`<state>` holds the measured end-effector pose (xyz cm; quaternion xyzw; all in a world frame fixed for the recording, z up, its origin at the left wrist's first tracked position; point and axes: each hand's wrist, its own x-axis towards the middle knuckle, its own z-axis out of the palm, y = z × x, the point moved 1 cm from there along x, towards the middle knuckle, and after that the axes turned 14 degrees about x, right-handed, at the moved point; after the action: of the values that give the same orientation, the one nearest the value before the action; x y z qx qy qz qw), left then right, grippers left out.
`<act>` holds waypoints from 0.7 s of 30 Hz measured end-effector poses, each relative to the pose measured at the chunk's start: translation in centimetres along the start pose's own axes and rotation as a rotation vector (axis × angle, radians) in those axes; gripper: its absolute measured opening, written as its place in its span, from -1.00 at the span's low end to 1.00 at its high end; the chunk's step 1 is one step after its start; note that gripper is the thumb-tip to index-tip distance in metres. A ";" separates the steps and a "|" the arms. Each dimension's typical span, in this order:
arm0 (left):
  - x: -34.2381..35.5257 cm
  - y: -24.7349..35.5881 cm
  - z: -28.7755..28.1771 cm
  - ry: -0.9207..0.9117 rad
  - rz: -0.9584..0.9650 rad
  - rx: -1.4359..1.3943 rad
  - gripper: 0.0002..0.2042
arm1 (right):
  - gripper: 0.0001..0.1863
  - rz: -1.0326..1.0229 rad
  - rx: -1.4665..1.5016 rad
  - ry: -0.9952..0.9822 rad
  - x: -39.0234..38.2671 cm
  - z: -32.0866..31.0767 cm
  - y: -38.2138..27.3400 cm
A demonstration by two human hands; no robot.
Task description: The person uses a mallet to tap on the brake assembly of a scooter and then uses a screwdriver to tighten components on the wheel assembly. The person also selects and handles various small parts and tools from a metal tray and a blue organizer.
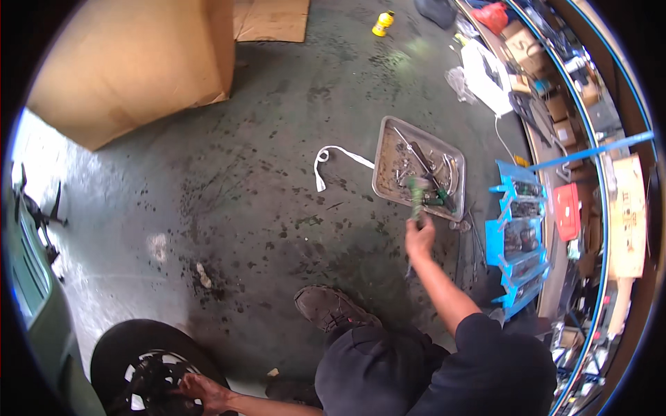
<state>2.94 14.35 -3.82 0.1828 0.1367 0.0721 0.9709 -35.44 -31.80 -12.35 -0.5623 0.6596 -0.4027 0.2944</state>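
My right hand (420, 237) is closed round a green tool (418, 193), blurred by motion, so its exact kind is unclear. It is held above the near edge of a grey metal tray (382, 156). Inside the tray lie a long dark-handled tool (421, 158), loose small metal parts and green-handled pieces. At the lower left, my left hand (207, 392) reaches to the dark hub of a wheel (114, 357) with a black tyre. Its fingers look stretched out against the hub, with their tips partly lost in the dark.
A white strip (321, 170) trails left from the tray. To the right stand blue parts bins (517, 239), a red box (567, 211) and loaded shelving. A big cardboard box (132, 66) stands at the upper left, a yellow bottle (382, 25) farther off. Green bodywork (52, 333) borders the wheel.
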 end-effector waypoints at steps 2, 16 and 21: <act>0.8 0.2 -0.3 0.066 0.048 0.083 -0.31 | -0.64 0.118 -0.146 0.155 3.4 -2.2 1.7; 1.8 -0.3 -1.4 0.282 0.208 0.348 -0.36 | -0.61 -0.316 -0.539 -0.261 8.7 1.1 -3.9; -0.8 -4.1 -3.2 0.217 0.018 0.493 -0.60 | -0.70 -0.265 -0.596 -0.505 5.2 11.0 -5.6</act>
<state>1.58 11.48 -8.00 0.4062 0.2516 0.0646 0.8761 -24.33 -39.38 -12.72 -0.7840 0.5765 -0.0778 0.2168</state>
